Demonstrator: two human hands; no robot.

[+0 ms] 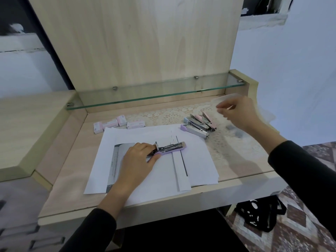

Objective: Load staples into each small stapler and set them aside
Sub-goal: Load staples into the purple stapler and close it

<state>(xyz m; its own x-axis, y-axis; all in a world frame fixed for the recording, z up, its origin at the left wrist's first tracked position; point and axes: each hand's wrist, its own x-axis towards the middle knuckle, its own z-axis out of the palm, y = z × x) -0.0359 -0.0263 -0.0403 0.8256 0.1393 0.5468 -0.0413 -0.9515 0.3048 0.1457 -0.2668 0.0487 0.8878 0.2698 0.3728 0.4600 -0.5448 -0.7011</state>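
- Soft, cool, even indoor light.
- Faint shadow on the surface [243, 166] below the motion-blurred right hand [238, 113].
- Straight lines bow near the frame edges.

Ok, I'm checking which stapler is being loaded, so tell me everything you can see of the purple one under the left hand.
The stapler has a lilac plastic body and a silvery metal magazine, with a small metal part standing up near its left end, so it looks opened. It lies lengthways across the white sheets of paper. The left hand grips its left end.
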